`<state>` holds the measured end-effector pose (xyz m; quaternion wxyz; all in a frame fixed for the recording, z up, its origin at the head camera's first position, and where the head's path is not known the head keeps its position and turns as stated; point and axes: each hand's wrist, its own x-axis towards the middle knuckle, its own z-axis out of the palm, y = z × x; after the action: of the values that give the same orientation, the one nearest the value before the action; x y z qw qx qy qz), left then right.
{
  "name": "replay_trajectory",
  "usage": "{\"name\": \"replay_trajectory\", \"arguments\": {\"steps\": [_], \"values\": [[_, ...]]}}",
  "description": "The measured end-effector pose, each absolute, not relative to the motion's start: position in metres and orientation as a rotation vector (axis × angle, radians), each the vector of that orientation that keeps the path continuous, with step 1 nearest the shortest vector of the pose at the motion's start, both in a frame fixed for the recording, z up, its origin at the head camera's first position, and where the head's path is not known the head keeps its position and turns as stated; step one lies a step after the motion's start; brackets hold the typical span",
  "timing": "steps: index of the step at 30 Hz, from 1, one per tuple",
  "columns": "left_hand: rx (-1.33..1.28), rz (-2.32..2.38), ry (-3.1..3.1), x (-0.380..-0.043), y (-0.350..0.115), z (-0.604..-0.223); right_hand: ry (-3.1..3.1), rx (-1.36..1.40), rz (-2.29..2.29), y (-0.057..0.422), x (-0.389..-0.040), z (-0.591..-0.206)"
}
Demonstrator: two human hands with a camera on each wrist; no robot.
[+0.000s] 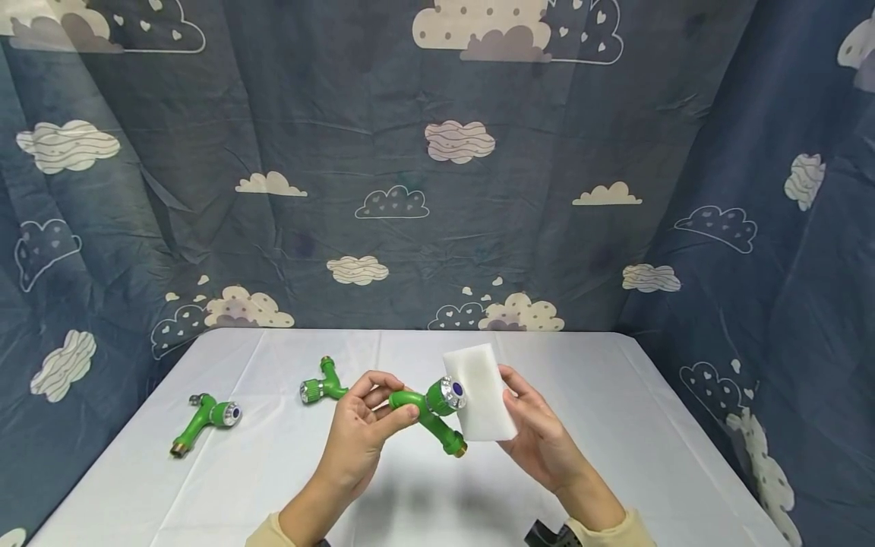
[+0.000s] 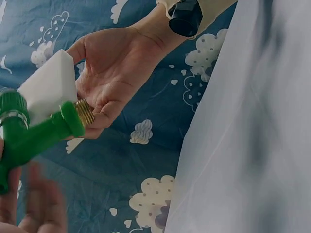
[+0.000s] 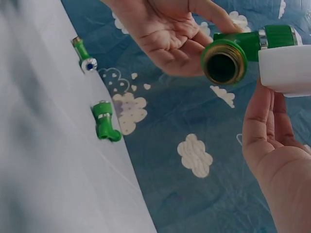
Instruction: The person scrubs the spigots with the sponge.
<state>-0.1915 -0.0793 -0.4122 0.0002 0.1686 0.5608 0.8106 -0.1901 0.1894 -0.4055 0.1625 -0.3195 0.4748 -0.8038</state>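
Observation:
Above the middle of the table, my left hand (image 1: 360, 429) pinches a green tap (image 1: 417, 403) by its spout end, between thumb and fingers. The tap has a chrome-capped knob and a brass threaded inlet, which the left wrist view shows pointing toward the other hand. My right hand (image 1: 536, 429) holds a white sponge block (image 1: 481, 391) by its right edge, thumb on the near side. The block stands upright right beside the tap's knob; whether they touch I cannot tell. In the right wrist view the sponge (image 3: 284, 70) partly covers the knob.
Two more green taps lie on the white-covered table (image 1: 581, 395): one tap (image 1: 205, 422) at the left, another tap (image 1: 324, 382) farther back, partly behind my left hand. A dark blue cloud-patterned curtain (image 1: 328, 144) hangs behind and along both sides.

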Motion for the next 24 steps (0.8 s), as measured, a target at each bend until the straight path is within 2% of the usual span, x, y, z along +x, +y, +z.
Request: {"name": "replay_trajectory", "arguments": {"steps": [6, 12, 20, 24], "values": [[0.525, 2.574, 1.728, -0.192, -0.078, -0.412, 1.447, -0.874, -2.286, 0.188, -0.191, -0.406], [0.398, 2.578, 1.81, -0.196, -0.077, -0.413, 1.61, -0.878, -2.316, 0.188, -0.189, -0.402], [0.219, 2.617, 1.758, -0.199, -0.074, -0.418, 2.624, -1.065, -2.075, 0.164, -0.184, -0.408], [0.113, 2.614, 1.686, -0.199, -0.071, -0.421, 2.829, -1.058, -1.995, 0.151, -0.183, -0.415]]}}
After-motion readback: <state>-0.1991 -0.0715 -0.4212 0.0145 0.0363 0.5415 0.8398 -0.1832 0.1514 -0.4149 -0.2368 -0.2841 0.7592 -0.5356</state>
